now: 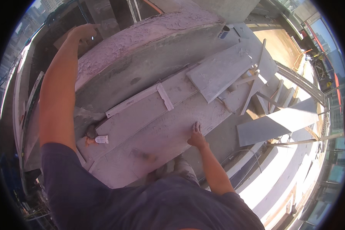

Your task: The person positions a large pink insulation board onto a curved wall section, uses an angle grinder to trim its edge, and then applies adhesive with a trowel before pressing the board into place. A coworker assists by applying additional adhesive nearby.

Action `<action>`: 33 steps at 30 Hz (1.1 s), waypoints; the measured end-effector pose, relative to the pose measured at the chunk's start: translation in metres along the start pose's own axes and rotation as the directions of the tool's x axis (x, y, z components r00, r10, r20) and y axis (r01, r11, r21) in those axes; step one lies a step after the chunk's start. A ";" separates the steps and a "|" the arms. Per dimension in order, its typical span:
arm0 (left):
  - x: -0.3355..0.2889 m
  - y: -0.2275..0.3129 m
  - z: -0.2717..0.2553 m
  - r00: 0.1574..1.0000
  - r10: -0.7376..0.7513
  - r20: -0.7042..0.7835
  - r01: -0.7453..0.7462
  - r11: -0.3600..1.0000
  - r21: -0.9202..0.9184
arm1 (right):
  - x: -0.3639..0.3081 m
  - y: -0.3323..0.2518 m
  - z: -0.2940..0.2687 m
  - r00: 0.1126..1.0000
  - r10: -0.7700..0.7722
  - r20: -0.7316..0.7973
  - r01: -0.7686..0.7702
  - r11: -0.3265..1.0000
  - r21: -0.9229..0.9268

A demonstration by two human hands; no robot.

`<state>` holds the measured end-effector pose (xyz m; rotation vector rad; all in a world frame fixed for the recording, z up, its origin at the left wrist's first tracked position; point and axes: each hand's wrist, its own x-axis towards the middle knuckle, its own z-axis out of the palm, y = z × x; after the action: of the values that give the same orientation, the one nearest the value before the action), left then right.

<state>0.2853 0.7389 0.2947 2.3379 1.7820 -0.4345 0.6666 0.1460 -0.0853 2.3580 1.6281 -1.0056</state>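
My left hand [82,33] is stretched out at the far left, above the far end of a low wall topped with rough pinkish mortar [142,36]. Its fingers are curled closed; I cannot make out what, if anything, they hold. On the dusty grey surface [172,122] in front of me rests my right hand [197,137], palm down with fingers extended and nothing in it. Between the wall and that hand lies a pale L-shaped square [165,97], its long arm along the wall's foot. A white tube [101,139] lies at the left beside a small brownish object [91,132].
A loose grey slab [220,73] lies toward the far right, near a bucket [224,32] by the wall's end. Right of the surface, a grey panel [276,122] leans over wooden battens [255,86]. Long light boards [272,172] stretch along the lower right.
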 end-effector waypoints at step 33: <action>-0.429 0.313 0.564 0.170 -0.967 0.189 0.699 -0.017 -0.715 | 0.067 0.013 -0.085 0.498 -0.500 0.708 0.662 0.747 0.062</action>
<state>0.4106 0.0892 -0.1082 0.4578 2.7650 0.6071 0.7309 0.2309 -0.0609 0.9884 2.0485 -1.4673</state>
